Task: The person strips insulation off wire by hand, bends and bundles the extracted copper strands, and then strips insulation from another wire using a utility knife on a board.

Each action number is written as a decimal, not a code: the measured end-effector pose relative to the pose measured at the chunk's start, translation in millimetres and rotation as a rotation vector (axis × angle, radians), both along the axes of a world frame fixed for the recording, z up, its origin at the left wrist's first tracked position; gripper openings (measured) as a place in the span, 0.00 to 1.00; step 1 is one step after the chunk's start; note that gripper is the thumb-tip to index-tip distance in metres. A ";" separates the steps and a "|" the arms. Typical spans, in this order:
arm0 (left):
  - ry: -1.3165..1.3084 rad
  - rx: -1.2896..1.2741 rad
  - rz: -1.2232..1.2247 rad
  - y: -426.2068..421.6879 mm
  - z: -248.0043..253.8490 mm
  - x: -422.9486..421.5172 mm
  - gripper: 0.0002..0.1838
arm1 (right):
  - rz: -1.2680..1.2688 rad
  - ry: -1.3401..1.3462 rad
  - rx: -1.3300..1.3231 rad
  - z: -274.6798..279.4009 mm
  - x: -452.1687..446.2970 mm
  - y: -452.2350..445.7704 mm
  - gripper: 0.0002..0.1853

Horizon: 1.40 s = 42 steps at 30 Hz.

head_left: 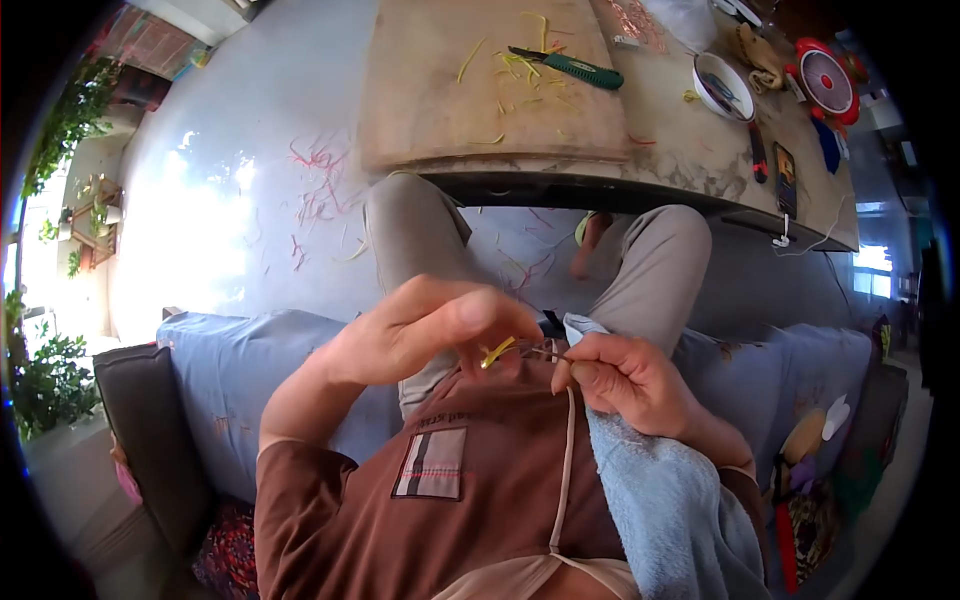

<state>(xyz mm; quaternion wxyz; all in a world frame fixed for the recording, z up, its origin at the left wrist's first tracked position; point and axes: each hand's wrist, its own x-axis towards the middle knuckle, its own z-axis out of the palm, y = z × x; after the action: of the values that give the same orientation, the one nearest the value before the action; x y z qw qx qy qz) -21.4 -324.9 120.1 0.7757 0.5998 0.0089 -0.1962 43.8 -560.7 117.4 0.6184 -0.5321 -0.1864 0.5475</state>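
Observation:
My left hand [430,328] is closed at chest height, its fingertips at a short yellow strip [497,352] that looks like peeled wire insulation. Its exact grip on the strip is partly hidden. My right hand [630,382] pinches a thin dark wire [541,352] between thumb and forefinger. The wire runs left to the yellow strip, so both hands are joined by it. Below the right hand a light blue towel [665,500] hangs over my brown shirt.
Ahead stands a table with a wooden board [440,90], bearing a green-handled utility knife [580,70] and yellow scraps. Farther right are a white bowl of tools [722,88], a phone [786,180] and a red round device [828,80]. Red strips [318,160] litter the floor.

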 end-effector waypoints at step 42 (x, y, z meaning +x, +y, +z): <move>-0.155 -0.254 0.074 12.6 24.4 10.2 0.06 | 0.075 0.315 0.050 27.5 26.5 46.9 0.15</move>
<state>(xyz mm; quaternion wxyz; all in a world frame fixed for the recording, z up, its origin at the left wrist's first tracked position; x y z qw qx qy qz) -11.2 -312.4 144.5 0.8504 0.5093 -0.0537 -0.1202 70.3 -513.9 144.9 0.6323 -0.4167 -0.1204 0.6419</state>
